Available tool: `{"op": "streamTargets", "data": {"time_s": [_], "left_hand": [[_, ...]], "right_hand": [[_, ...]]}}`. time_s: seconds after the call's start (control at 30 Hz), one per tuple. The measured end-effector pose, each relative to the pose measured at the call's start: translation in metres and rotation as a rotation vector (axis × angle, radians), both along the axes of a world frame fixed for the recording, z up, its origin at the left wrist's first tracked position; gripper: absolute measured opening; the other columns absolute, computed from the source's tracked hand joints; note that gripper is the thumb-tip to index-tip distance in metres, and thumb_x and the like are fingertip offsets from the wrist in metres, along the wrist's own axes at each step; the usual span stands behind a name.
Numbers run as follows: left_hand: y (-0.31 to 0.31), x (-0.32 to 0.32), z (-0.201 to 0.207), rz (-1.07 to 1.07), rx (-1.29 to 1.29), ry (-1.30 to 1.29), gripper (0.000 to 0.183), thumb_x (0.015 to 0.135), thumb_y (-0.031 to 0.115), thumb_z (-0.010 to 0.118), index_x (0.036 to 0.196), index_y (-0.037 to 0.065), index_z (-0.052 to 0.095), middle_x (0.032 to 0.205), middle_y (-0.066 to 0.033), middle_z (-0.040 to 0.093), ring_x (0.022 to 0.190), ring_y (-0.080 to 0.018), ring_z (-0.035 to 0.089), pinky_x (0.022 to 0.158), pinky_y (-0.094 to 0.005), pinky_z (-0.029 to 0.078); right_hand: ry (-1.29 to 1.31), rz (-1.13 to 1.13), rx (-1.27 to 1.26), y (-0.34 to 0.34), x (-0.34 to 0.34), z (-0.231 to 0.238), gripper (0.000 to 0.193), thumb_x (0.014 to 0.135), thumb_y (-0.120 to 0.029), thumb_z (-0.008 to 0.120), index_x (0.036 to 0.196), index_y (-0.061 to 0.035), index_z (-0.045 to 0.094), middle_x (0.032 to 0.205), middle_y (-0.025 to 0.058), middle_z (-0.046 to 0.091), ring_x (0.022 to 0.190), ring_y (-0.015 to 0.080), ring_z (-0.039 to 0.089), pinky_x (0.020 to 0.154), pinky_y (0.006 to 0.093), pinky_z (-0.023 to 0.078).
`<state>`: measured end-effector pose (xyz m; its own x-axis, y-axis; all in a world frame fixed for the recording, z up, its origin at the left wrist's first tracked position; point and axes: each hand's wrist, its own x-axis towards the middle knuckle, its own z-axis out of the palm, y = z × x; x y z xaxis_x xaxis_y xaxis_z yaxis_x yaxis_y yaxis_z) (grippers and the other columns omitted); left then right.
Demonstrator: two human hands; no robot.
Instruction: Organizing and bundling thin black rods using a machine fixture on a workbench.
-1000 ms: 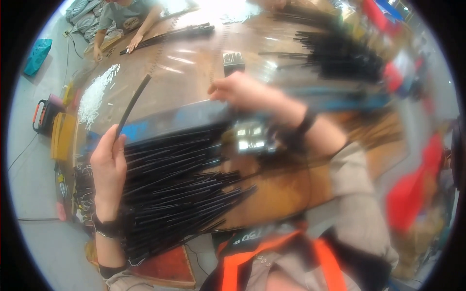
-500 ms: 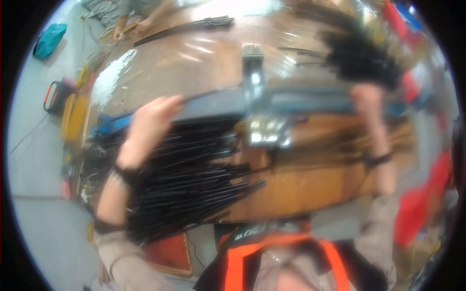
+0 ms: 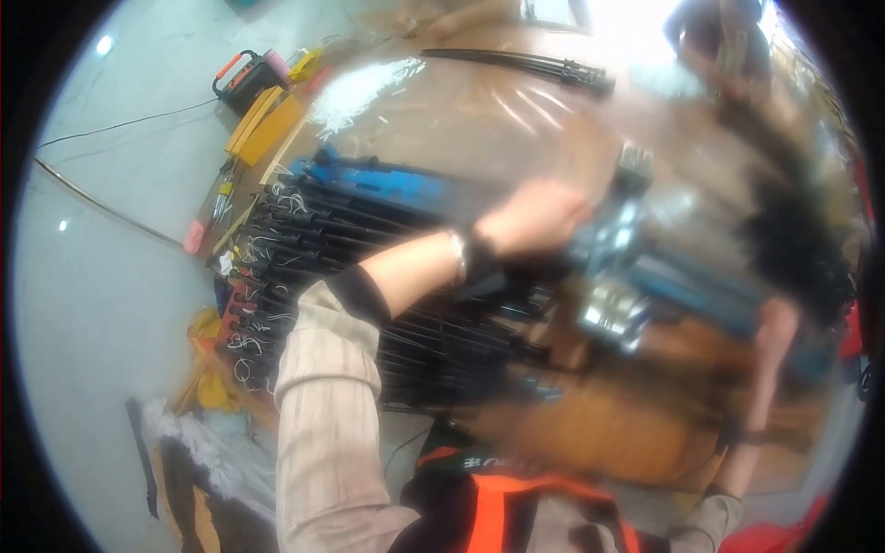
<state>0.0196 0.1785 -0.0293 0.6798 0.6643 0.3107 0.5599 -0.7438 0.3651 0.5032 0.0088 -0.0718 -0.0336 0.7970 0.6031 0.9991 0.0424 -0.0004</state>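
Note:
My left hand (image 3: 536, 217) reaches across to the middle of the table, its fingers curled closed beside a metal clamp-like fixture (image 3: 613, 241) on a long blue-grey rail (image 3: 691, 281). Whatever it may hold does not show. My right hand (image 3: 777, 324) is near the rail's right end, just below a dark bushy bundle (image 3: 797, 235); motion smears its fingers. Under and left of my left forearm lies a thick pile of black rods (image 3: 341, 240), several with white cord loops at their left ends. A shiny metal block (image 3: 613, 309) sits just below the fixture.
A few black rods (image 3: 516, 66) lie at the far side, near a co-worker's blurred arm (image 3: 470, 17). White slips (image 3: 359, 92) are scattered at the far left. Yellow boxes (image 3: 265, 124) and a black case with an orange handle (image 3: 247, 85) stand beyond the left edge.
My view has swung left. My left hand has moved right, from the rail's left part to the central fixture. My right hand stays near the rail's right end.

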Motion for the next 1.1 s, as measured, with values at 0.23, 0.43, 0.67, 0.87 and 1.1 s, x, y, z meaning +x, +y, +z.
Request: {"op": "streamTargets", "data": {"time_s": [0.23,0.43,0.67,0.87,1.1], "left_hand": [[-0.001,-0.001,-0.014,-0.047,0.218,-0.224,0.022,0.089,0.025,0.066,0.077,0.009,0.057,0.076,-0.0104,0.063,0.074,-0.0319,0.064,0.065,-0.0433,0.047],[-0.007,0.002,-0.008,-0.057,0.283,-0.19,0.019,0.089,0.023,0.066,0.077,0.01,0.058,0.075,-0.0102,0.063,0.072,-0.031,0.065,0.063,-0.0429,0.048],[-0.005,0.014,-0.028,0.01,0.169,0.017,0.015,0.09,0.019,0.062,0.078,0.011,0.058,0.072,-0.0151,0.065,0.067,-0.0377,0.064,0.056,-0.0476,0.051],[-0.003,0.015,-0.002,0.021,0.141,0.044,0.015,0.091,0.02,0.062,0.081,0.01,0.058,0.071,-0.0161,0.064,0.068,-0.0384,0.065,0.056,-0.0476,0.05],[-0.004,0.006,-0.009,0.014,0.196,-0.109,0.015,0.091,0.022,0.064,0.088,0.009,0.056,0.075,-0.013,0.065,0.072,-0.0357,0.066,0.058,-0.0451,0.051]], "right_hand": [[0.061,-0.076,-0.06,-0.007,0.007,0.0,0.012,0.094,-0.008,0.058,0.103,-0.0026,0.063,0.097,0.0139,0.064,0.099,0.032,0.059,0.09,0.0412,0.043],[-0.04,0.077,0.097,0.0,-0.106,0.016,0.026,0.093,-0.006,0.06,0.119,-0.0049,0.065,0.129,0.0101,0.064,0.131,0.0286,0.05,0.114,0.0442,0.031],[0.035,0.211,0.152,-0.035,-0.154,0.001,0.022,0.086,-0.004,0.068,0.109,-0.0064,0.068,0.118,0.0072,0.069,0.126,0.0302,0.054,0.109,0.0459,0.034],[0.183,0.262,0.097,-0.043,-0.162,0.012,0.017,0.085,-0.004,0.068,0.102,-0.0069,0.07,0.107,0.0069,0.071,0.117,0.0313,0.057,0.1,0.046,0.041],[0.182,0.337,0.121,-0.032,-0.185,0.016,0.015,0.086,0.0,0.066,0.1,-0.0055,0.069,0.105,0.0073,0.071,0.115,0.0312,0.059,0.1,0.0436,0.042]]}}
